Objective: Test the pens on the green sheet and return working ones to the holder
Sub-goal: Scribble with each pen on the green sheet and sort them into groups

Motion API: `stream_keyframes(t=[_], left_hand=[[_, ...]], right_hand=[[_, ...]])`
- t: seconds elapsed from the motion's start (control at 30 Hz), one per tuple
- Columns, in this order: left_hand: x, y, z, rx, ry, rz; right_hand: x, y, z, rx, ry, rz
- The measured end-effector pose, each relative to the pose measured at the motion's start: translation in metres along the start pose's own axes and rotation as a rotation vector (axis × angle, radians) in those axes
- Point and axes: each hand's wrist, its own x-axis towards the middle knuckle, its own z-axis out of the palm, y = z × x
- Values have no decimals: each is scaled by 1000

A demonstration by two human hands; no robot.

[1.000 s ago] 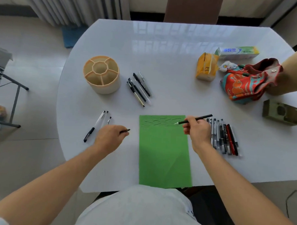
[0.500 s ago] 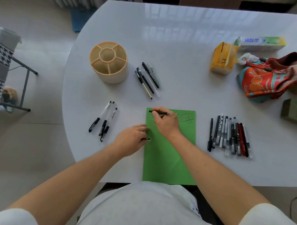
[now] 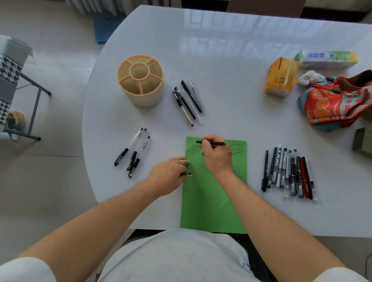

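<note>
From the head view, a black pen [image 3: 211,143] is pinched in the right hand [image 3: 217,156] over the scribbled top of the green sheet [image 3: 212,197]. A pen cap [image 3: 186,174] is gripped by the left hand [image 3: 168,174] at the sheet's left edge. The holder [image 3: 140,79] stands far left.

The toothpaste box [image 3: 328,59], far beyond and right of the right hand's fingers [image 3: 206,145], carried blue Chinese characters, roughly "冷酸灵". The yellow pack [image 3: 278,77] beside it had dark print, unreadable. Pen cap [image 3: 185,174] lettering at the left fingers [image 3: 183,162] was too small.
</note>
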Motion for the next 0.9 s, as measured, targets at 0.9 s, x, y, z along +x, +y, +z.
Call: stream_keyframes(t=[0.9], left_hand=[[1,-1,-4,-129,66,-52]], right_hand=[[-9,-9,-21,159,-45,102]])
